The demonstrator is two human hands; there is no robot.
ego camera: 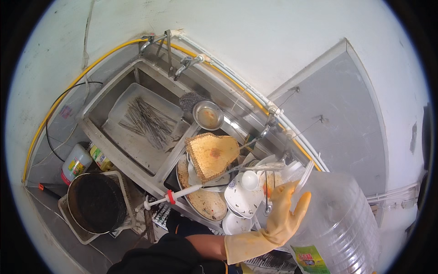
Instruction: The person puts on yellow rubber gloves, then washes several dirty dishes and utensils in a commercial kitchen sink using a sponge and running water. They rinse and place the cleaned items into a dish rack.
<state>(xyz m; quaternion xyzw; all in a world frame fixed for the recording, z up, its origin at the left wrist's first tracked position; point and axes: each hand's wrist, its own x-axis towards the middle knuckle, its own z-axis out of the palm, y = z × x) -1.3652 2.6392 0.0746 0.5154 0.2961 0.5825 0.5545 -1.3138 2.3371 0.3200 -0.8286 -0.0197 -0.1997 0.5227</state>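
Observation:
My left hand (285,212) wears a cream rubber glove and reaches right over the dirty dishes. Its fingers curl at a pale plastic strip (305,176), seemingly the handle of a large clear plastic jug (338,209) with a green label. The thumb stands apart from the fingers, against the jug's side. Of my right hand only a yellow glove sliver (374,272) seems to show at the bottom edge; its grip is hidden. Left of the glove are a stacked white plate (243,202), a small white bowl (250,180) and a soiled oval platter (205,205).
A steel sink (113,140) holds a plastic tub (119,132) of metal skewers (147,120). A heart-shaped woven basket (214,154) and a steel bowl (208,115) rest near the divider. A white dispenser pump (171,197) crosses the front rim. A blackened pot (97,202) stands left.

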